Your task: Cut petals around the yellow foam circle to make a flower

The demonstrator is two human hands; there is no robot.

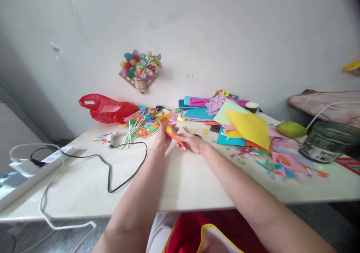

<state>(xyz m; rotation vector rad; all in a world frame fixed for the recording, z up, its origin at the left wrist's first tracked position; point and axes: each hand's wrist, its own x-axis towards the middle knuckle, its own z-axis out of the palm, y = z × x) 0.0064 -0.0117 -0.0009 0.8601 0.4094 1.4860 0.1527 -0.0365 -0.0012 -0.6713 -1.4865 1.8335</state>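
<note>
Over the white table (194, 185), my left hand (162, 137) pinches the upper end of an orange foam cut-out (172, 131) with a yellow spot on it. My right hand (192, 142) holds the lower end of the same piece, fingers curled around it. Both hands meet near the table's middle. Small scissors (188, 130) lie just behind my right hand.
Sheets of coloured foam, with a yellow sheet (249, 127) on top, and scraps (284, 163) cover the right side. A glue gun (110, 137) with a black cord (123, 170), a power strip (30, 170), a red plastic bag (107, 108), a jar (326, 142) and a green fruit (291, 129) are around. A flower craft (140, 71) hangs on the wall.
</note>
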